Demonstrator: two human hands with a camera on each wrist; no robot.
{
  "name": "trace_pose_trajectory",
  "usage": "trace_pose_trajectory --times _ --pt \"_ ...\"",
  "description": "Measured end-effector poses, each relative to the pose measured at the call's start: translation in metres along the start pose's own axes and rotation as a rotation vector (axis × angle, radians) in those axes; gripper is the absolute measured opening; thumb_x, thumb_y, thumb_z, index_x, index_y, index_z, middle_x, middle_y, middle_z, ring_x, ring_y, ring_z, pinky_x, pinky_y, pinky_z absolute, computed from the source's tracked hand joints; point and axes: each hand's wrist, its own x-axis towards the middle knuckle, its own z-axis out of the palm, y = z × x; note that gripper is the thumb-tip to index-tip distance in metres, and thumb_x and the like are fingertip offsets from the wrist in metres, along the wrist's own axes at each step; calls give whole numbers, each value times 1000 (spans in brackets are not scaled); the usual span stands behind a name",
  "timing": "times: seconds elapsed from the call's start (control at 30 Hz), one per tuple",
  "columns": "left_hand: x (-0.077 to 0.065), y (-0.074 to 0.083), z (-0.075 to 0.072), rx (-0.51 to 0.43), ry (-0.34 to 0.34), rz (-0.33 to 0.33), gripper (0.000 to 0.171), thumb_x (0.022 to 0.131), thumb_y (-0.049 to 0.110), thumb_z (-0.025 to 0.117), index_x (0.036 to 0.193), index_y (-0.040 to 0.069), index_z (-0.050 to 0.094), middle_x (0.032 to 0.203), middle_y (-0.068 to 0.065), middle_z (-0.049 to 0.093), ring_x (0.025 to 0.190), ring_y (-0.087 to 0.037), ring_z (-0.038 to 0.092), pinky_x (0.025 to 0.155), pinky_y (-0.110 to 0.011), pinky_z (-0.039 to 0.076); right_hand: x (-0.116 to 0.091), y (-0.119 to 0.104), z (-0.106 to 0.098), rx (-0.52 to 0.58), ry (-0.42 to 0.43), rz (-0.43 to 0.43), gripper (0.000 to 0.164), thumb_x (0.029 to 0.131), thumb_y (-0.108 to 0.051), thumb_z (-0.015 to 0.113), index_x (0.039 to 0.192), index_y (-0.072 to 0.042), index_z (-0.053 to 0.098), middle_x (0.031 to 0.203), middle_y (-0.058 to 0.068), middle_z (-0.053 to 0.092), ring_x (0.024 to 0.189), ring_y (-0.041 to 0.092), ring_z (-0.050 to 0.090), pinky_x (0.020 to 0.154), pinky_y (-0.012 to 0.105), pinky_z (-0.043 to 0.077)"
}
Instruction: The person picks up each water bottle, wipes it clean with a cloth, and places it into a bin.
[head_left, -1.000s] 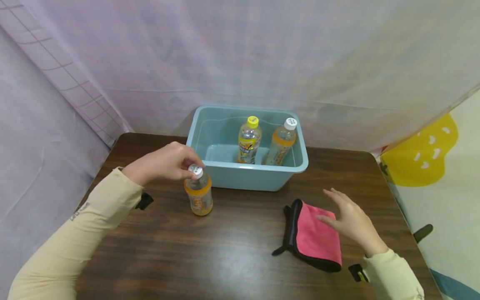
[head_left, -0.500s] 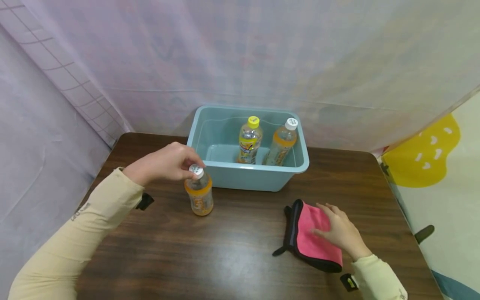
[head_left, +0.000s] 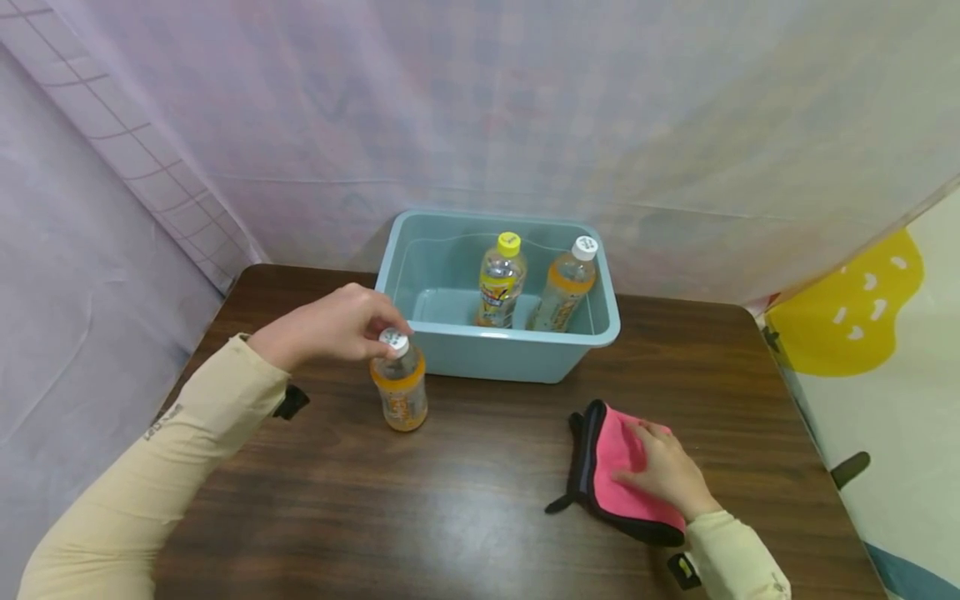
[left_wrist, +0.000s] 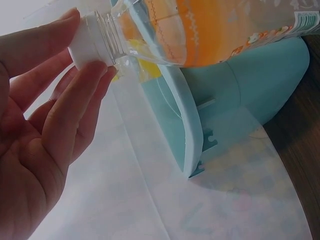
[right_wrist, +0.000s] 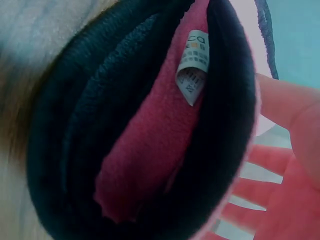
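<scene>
My left hand [head_left: 341, 325] pinches the white cap [left_wrist: 90, 42] of a clear plastic bottle [head_left: 400, 392] between thumb and fingers. The bottle has an orange band and stands upright on the table in front of the bin. Over on the right, my right hand [head_left: 663, 467] lies over a folded pink cloth [head_left: 611, 442] with black edging. Its fingers are spread, and in the right wrist view they lie along the outside of the folded cloth [right_wrist: 150, 135], which shows a white tag [right_wrist: 194, 65]. The fingertips are partly hidden by the cloth there.
A light blue plastic bin [head_left: 495, 358] stands at the back of the brown wooden table [head_left: 465, 517]. Inside it are a yellow-capped bottle [head_left: 501, 287] and a white-capped bottle [head_left: 566, 292], which leans. A pale curtain [head_left: 480, 108] hangs behind.
My right hand has moved left and down onto the pink cloth, from just above its right side. My left hand and the bottle have stayed in place.
</scene>
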Motion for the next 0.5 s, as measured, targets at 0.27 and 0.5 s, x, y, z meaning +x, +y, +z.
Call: trace_pose_trajectory --times 0.27,0.5 --pt "0 1 0 1 -1 -1 21 74 6 73 94 4 70 81 -2 65 67 -10 55 60 -24 48 4 2 8 -39 -29 2 87 63 -39 80 129 6 44 128 33 42 113 49 42 85 61 39" --pt "0 2 -1 5 2 -4 20 74 6 73 94 5 70 78 -1 64 65 -9 52 58 -24 46 5 -5 12 -68 -47 38 84 65 -34 80 129 7 43 130 36 37 116 50 37 87 62 37"
